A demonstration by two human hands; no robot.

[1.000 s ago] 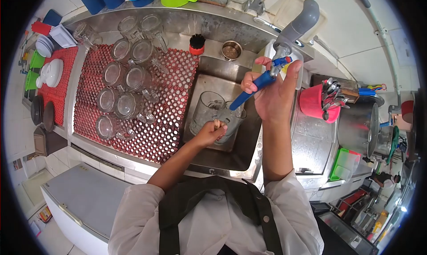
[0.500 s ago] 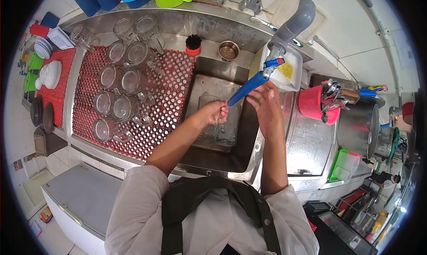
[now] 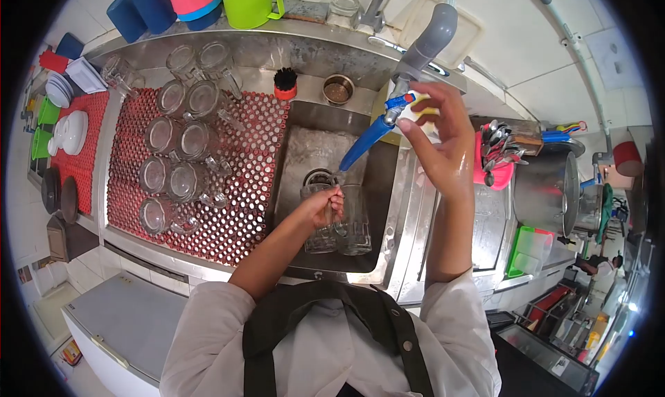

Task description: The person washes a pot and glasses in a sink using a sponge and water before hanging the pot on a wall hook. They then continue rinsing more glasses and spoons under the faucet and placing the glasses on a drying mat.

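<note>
My left hand (image 3: pixel 324 206) is closed around the handles of glass mugs (image 3: pixel 355 224) inside the steel sink (image 3: pixel 388 210). Above them hangs the mouth of a blue hose (image 3: pixel 366 145), fixed to the tap (image 3: pixel 400 106). My right hand (image 3: pixel 443 144) is raised beside the tap, its fingers apart and curved near the blue and red tap handle, with nothing in them. Upside-down glass mugs (image 3: pixel 195 140) stand in rows on a red mat (image 3: pixel 242 182) left of the sink.
A black-bristled brush (image 3: pixel 285 84) and a round metal strainer (image 3: pixel 338 89) sit behind the sink. To the right are a pink basket (image 3: pixel 502 174) of cutlery and a large metal pot (image 3: pixel 544 189). Coloured jugs (image 3: pixel 249 3) line the back ledge. Another person (image 3: pixel 601 264) is at far right.
My left hand has moved down toward the front of the sink with the mugs, away from the hose mouth. My right hand has risen to the tap handle. The view has shifted slightly.
</note>
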